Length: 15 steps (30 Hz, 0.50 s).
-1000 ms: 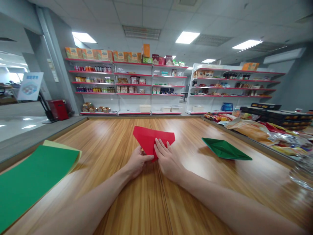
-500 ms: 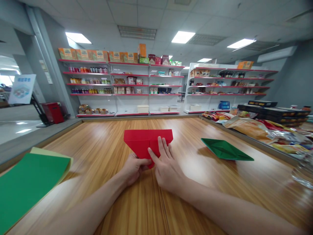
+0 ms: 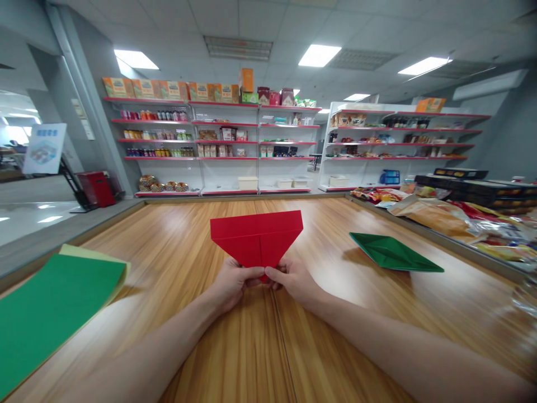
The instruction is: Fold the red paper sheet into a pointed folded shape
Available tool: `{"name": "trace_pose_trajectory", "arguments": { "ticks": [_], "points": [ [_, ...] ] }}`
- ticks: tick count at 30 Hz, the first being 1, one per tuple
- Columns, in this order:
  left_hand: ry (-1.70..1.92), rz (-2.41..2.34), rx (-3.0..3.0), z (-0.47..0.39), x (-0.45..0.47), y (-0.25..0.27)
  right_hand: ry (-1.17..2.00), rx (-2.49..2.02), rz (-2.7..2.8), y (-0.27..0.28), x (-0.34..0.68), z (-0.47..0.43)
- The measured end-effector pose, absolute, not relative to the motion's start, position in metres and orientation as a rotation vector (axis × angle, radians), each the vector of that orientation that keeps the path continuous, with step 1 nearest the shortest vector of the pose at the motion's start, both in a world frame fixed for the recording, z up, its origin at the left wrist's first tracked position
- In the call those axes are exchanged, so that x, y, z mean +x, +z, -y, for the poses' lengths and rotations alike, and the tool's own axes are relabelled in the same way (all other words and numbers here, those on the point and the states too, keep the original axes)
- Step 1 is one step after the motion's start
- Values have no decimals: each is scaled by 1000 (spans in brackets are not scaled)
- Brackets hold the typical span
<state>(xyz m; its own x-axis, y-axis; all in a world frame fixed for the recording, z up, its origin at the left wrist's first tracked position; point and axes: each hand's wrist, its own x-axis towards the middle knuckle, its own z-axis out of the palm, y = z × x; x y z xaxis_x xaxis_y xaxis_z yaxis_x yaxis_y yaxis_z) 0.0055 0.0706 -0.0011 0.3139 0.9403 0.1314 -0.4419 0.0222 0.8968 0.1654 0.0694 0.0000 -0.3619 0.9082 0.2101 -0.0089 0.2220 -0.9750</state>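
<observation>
A sheet of red folded paper [image 3: 257,238] is held up over the wooden table [image 3: 235,358], its wide folded band at the top and its point downward. My left hand [image 3: 235,282] pinches the lower point from the left, thumb on the near face. From the right, my right hand [image 3: 296,282] grips the same point, its thumb meeting the left one. Fingers behind the paper are partly hidden. A green folded paper shape [image 3: 394,252] lies on the table to the right of my hands.
Green paper sheets [image 3: 59,302] with a pale yellow-green one beneath lie at the left. Snack packets [image 3: 436,215] and dark boxes [image 3: 465,187] line the right edge. A clear glass object [image 3: 526,296] is at far right. Stocked shelves [image 3: 226,124] stand beyond the table.
My right hand has come down from the flat face of the red paper and now pinches its lower point beside my left hand. The paper is slightly higher and tilted.
</observation>
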Motion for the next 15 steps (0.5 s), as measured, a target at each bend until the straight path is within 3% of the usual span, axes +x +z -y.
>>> {"name": "trace_pose_trajectory", "arguments": {
  "ticks": [6, 15],
  "points": [
    [1236, -654, 1022, -70, 8, 1, 1305, -999, 1446, -6, 163, -70],
    [1684, -827, 879, -88, -4, -2, 1349, -1099, 1412, -1, 162, -69]
  ]
}}
